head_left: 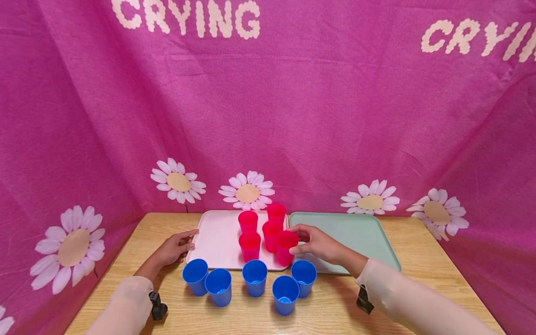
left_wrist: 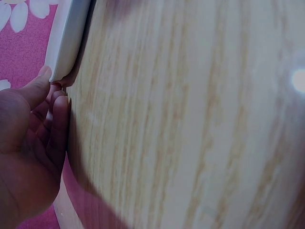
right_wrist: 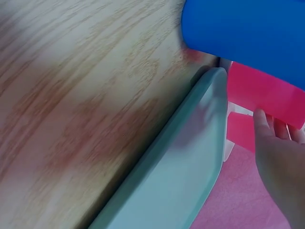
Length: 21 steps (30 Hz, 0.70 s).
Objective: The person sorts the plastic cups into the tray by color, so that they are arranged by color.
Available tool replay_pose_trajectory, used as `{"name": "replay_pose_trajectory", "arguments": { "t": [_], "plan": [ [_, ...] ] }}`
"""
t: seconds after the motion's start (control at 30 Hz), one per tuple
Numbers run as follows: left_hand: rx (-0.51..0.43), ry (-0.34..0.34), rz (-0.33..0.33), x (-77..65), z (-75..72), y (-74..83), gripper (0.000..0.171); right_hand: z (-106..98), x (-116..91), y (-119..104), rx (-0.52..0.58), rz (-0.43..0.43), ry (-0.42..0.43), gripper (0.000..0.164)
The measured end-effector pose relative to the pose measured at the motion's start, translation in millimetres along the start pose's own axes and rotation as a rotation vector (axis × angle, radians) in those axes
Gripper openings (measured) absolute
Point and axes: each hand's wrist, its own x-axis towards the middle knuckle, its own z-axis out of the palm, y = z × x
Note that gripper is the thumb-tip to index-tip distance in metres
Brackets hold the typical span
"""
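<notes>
My left hand pinches the left edge of the pink tray; in the left wrist view its thumb lies on the rim with the fingers curled below. Several red cups stand upright on that tray's right half. At the front right one, my right hand holds the red cup from its right side, thumb in front and fingers behind. The right wrist view shows the fingers against the same cup. Close behind it stands another red cup.
Several blue cups stand upright on the wooden table in front of the trays. A green tray sits right of the pink one, under my right forearm. A pink cloth with daisies hangs behind and around the table.
</notes>
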Motion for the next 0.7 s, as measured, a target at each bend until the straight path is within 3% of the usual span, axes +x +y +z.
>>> {"name": "replay_pose_trajectory", "arguments": {
  "t": [0.7],
  "plan": [
    [-0.008, -0.003, 0.031, -2.6, 1.7, 0.5, 0.056, 12.2, 15.6, -2.5, -0.078, 0.027, -0.013, 0.057]
  ]
}}
